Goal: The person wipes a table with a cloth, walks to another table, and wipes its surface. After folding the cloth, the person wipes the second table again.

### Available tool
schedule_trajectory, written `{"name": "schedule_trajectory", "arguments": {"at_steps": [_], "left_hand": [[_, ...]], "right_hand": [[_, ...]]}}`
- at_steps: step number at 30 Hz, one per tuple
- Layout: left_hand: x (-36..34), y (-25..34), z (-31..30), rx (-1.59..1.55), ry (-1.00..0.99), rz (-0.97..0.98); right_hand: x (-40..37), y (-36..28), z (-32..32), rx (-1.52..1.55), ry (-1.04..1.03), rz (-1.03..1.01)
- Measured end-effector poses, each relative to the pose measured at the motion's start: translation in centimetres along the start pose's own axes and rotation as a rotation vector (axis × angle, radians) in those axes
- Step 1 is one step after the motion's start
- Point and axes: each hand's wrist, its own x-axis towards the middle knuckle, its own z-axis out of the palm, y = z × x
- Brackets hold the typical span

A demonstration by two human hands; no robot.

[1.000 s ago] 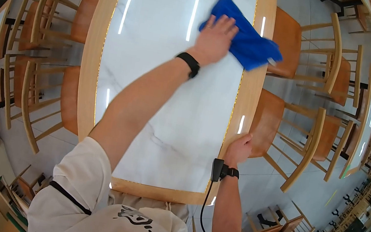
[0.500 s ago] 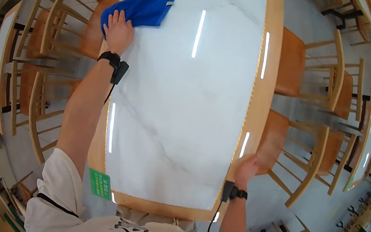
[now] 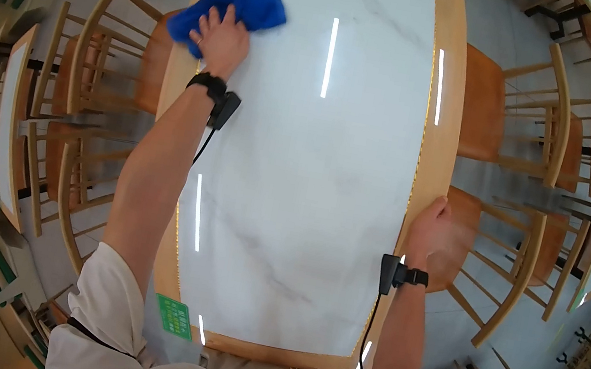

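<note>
My left hand [image 3: 224, 41] presses on a crumpled blue cloth [image 3: 260, 6], its fingers spread over the fabric. The cloth has a small pale tag at its far corner. It lies at the far left of the table [image 3: 303, 186], partly on the white marble-patterned top and partly on the wooden border. My right hand [image 3: 430, 228] is at the table's right wooden edge, thumb side up. Its fingers are mostly hidden and smeared by motion. Each wrist wears a black strap with a small box and a cable.
Wooden chairs with brown seats stand along the left [image 3: 154, 65] and right [image 3: 483, 107] sides, close to the table edges. A green sticker [image 3: 174, 317] is at the near left corner. More tables [image 3: 14, 123] and chairs stand beyond on both sides.
My left hand and the blue cloth have moved a little to the right, and the cloth is more bunched. My right hand has moved farther up along the right edge. The view has shifted slightly.
</note>
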Motion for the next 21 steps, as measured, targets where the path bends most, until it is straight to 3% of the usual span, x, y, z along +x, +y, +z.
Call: {"name": "schedule_trajectory", "arguments": {"at_steps": [8, 13, 15, 17, 21], "left_hand": [[-3.0, 18.3, 1.6, -0.178, -0.025, 0.337], [-9.5, 28.8, 0.7, -0.328, -0.193, 0.612], [-11.8, 31.1, 0.1, -0.353, -0.210, 0.655], [-13.2, 32.1, -0.7, -0.382, -0.298, 0.819], [-12.7, 32.1, -1.3, -0.420, -0.381, 1.002]], "right_hand": [[0.3, -0.5, 0.0, -0.069, 0.012, 0.006], [0.5, -0.3, -0.1, -0.054, -0.013, -0.010], [0.3, -0.8, -0.3, -0.105, 0.018, -0.003], [0.0, -1.4, -0.6, -0.123, 0.019, 0.016], [-0.6, -2.4, -1.2, -0.097, 0.008, 0.038]]}}
